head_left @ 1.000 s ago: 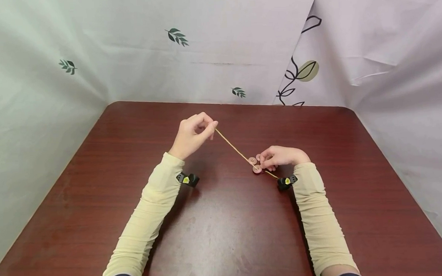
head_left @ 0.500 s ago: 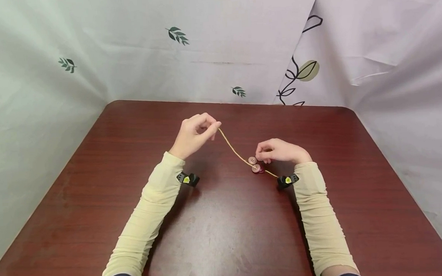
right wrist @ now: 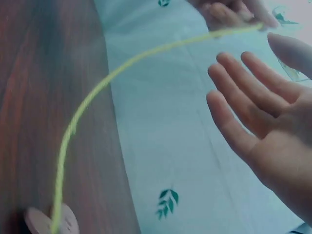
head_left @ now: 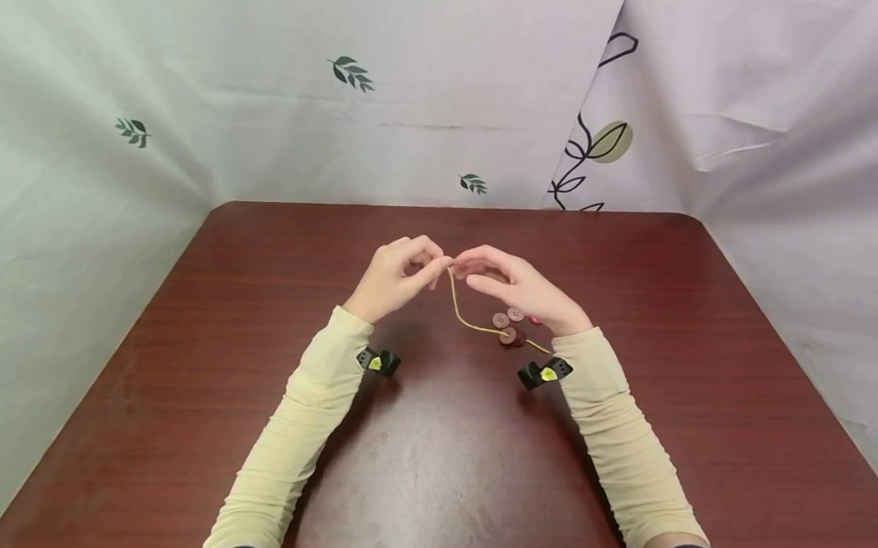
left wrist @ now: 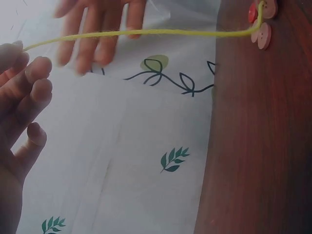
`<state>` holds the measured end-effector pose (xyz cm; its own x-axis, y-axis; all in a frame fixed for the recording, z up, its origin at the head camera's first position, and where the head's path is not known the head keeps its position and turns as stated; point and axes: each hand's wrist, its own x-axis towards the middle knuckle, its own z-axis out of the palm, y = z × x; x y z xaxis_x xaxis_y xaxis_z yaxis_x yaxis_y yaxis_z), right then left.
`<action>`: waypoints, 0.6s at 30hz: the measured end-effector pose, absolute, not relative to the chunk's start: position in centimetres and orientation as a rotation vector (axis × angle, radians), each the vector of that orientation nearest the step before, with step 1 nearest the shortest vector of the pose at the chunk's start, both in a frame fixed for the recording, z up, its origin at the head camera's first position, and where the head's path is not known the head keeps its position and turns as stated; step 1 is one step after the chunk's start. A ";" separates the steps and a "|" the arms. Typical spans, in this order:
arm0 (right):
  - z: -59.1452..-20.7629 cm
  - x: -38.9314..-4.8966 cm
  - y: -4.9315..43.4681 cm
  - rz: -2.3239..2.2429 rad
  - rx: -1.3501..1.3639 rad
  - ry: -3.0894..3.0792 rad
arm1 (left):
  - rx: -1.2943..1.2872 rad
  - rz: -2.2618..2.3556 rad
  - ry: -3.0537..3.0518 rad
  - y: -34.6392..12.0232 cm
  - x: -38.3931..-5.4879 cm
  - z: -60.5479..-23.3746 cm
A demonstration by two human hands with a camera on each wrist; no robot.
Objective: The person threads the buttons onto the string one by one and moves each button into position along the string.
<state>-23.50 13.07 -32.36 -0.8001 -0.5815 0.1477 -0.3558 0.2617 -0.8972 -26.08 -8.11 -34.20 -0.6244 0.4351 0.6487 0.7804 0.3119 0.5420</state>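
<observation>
In the head view my left hand point(head_left: 395, 280) pinches the end of a yellow cord point(head_left: 457, 309) between thumb and fingertips, raised over the table. My right hand point(head_left: 529, 294) has come up beside it, its fingertips right at the left thumb tip. In the right wrist view the fingers of the right hand point(right wrist: 275, 112) are spread and relaxed, holding nothing. From the left hand the cord sags down to a pinkish button point(head_left: 508, 337) with a dark red one partly beneath it. Two more pink buttons point(head_left: 500, 320) lie just behind, and a red button point(head_left: 535, 320) is half hidden by the right hand.
The reddish-brown wooden table point(head_left: 433, 440) has rounded far corners. A pale cloth point(head_left: 275, 133) with leaf prints hangs behind it and along its sides. A black wrist camera point(head_left: 544, 373) sits under the right sleeve, near the cord's tail.
The right hand has left the buttons, moving up and left to the left fingertips while opening. The left hand has shifted slightly right, and the cord has gone from taut to slack.
</observation>
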 end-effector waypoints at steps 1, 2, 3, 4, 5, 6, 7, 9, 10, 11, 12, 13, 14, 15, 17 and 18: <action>-32.6 -23.6 13.0 -1.580 -0.890 2.271 | -1.095 -1.223 -2.207 -8.1 -26.1 -34.3; -32.9 -23.7 12.9 -1.590 -0.903 2.234 | -1.105 -1.211 -2.209 -8.0 -26.2 -34.4; -33.1 -23.8 12.8 -1.598 -0.918 2.202 | -1.113 -1.202 -2.210 -8.0 -26.2 -34.4; -33.4 -23.9 12.8 -1.601 -0.931 2.180 | -1.120 -1.194 -2.206 -8.0 -26.2 -34.5; -33.7 -24.1 12.8 -1.607 -0.938 2.162 | -1.123 -1.184 -2.205 -8.0 -26.2 -34.5; -33.9 -24.2 12.8 -1.615 -0.951 2.144 | -1.122 -1.173 -2.205 -7.9 -26.2 -34.5; -34.1 -24.3 12.9 -1.626 -0.957 2.126 | -1.121 -1.163 -2.204 -7.9 -26.2 -34.5; -34.2 -24.4 13.0 -1.636 -0.972 2.123 | -1.119 -1.139 -2.203 -7.9 -26.1 -34.6; -34.2 -24.4 13.0 -1.638 -0.969 2.131 | -1.121 -1.131 -2.204 -7.9 -26.1 -34.6; -34.2 -24.4 13.1 -1.635 -0.967 2.143 | -1.122 -1.126 -2.207 -7.9 -26.1 -34.6; -34.1 -24.4 13.2 -1.632 -0.960 2.160 | -1.125 -1.124 -2.209 -7.8 -26.1 -34.6; -34.1 -24.4 13.2 -1.623 -0.944 2.190 | -1.128 -1.127 -2.209 -7.8 -26.1 -34.6; -34.0 -24.4 13.3 -1.612 -0.927 2.218 | -1.130 -1.128 -2.208 -7.8 -26.1 -34.6; -34.0 -24.4 13.4 -1.603 -0.910 2.245 | -1.130 -1.132 -2.209 -7.8 -26.1 -34.7; -33.9 -24.4 13.6 -1.579 -0.871 2.296 | -1.127 -1.140 -2.207 -7.8 -26.1 -34.7; -33.9 -24.5 13.7 -1.574 -0.851 2.313 | -1.125 -1.145 -2.203 -7.7 -26.1 -34.7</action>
<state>-24.47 13.67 -33.92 -0.8092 -0.5708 0.1394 -0.3392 0.2601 -0.9040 -26.11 -7.75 -34.72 -0.5886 0.4692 0.6584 0.8084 0.3356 0.4835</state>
